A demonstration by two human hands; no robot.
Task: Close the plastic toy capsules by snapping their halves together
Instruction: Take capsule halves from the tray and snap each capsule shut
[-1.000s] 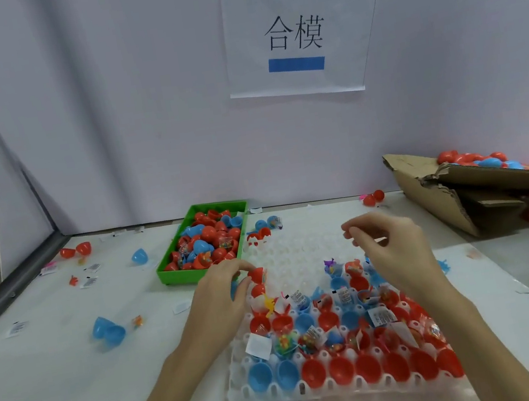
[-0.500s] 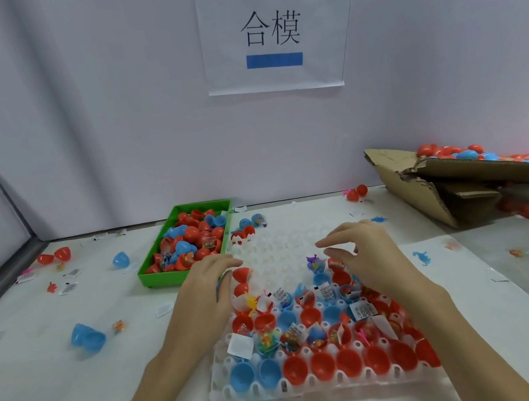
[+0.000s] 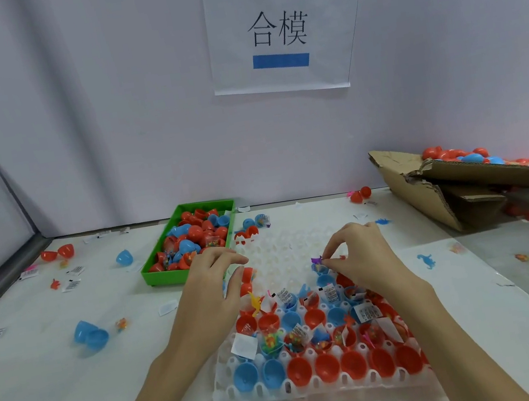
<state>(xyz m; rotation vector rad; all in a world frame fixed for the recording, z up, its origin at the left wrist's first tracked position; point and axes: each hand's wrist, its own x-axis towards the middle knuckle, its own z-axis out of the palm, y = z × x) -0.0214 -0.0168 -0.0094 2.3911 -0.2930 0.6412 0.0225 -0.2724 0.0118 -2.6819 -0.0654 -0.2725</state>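
Left hand point(image 3: 213, 290), centre of frame, curls thumb and fingers around a red capsule half point(image 3: 248, 275) at the left edge of the clear cell tray point(image 3: 320, 387). Right hand point(image 3: 360, 256), centre-right, pinches a small purple toy point(image 3: 316, 260) with its fingertips just above a blue capsule half point(image 3: 321, 269) seated in the tray. Tray's lower rows hold open red and blue halves with toys and paper slips; green bin point(image 3: 164, 274) of loose halves sits just upper left of the tray, cardboard box point(image 3: 428, 195) at right.
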